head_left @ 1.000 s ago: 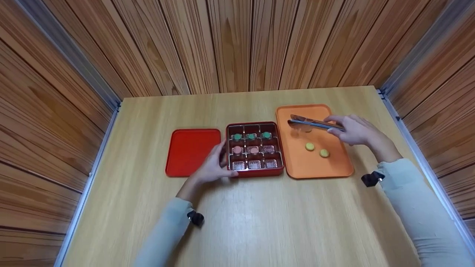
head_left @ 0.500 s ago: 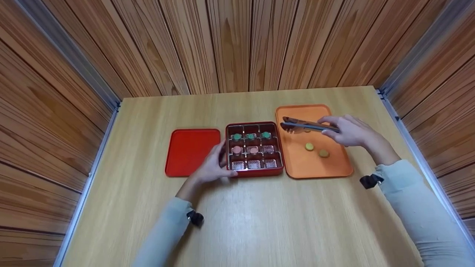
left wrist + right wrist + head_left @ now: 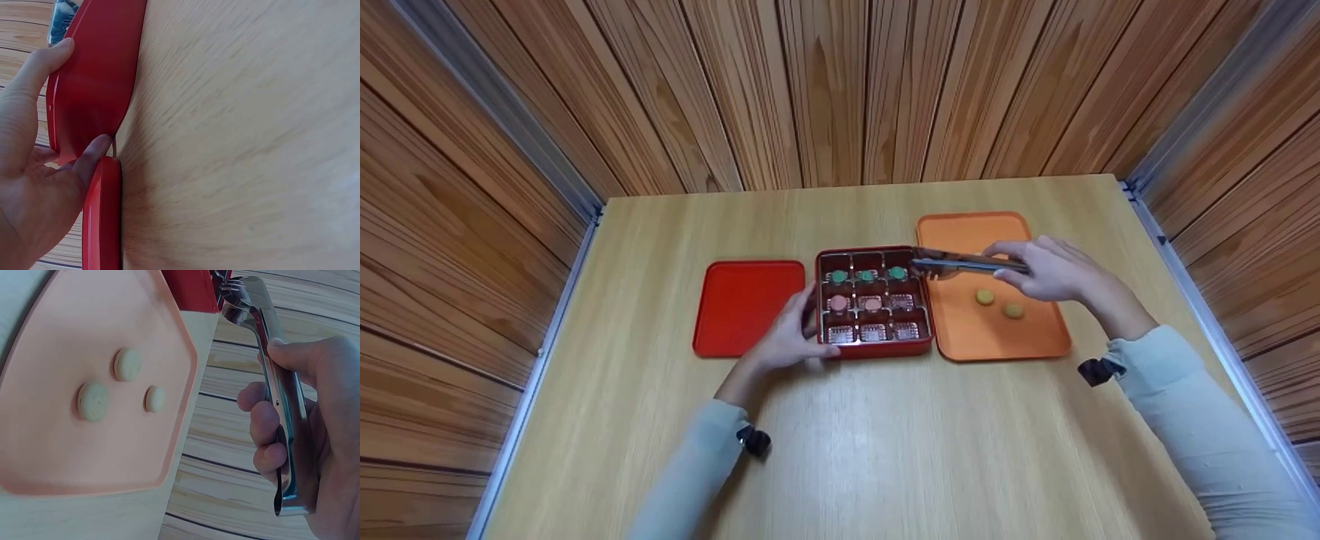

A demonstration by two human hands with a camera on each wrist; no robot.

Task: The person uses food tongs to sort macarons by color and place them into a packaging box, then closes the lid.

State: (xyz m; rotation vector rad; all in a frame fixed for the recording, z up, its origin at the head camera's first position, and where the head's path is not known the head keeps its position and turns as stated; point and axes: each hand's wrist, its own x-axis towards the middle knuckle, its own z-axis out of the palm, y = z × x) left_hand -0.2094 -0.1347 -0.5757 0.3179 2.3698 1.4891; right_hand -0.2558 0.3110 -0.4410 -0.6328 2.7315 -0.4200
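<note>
My left hand holds the near left corner of a red box, its thumb on the front wall. A clear divider inside carries three green macarons in the far row and two pink macarons in the middle row. With my right hand I grip metal tongs, tips over the box's far right edge beside a green macaron. Whether the tips pinch anything is unclear. In the right wrist view, three yellowish macarons lie on an orange tray; the head view shows only two.
Left of the box lies a red lid, flat on the wooden table. The orange tray sits close against the box's right side. Wood-panelled walls stand behind and at both sides.
My right hand has carried the tongs leftward and slightly toward me, from above the orange tray to the box's right edge. The left hand and the box look unmoved.
</note>
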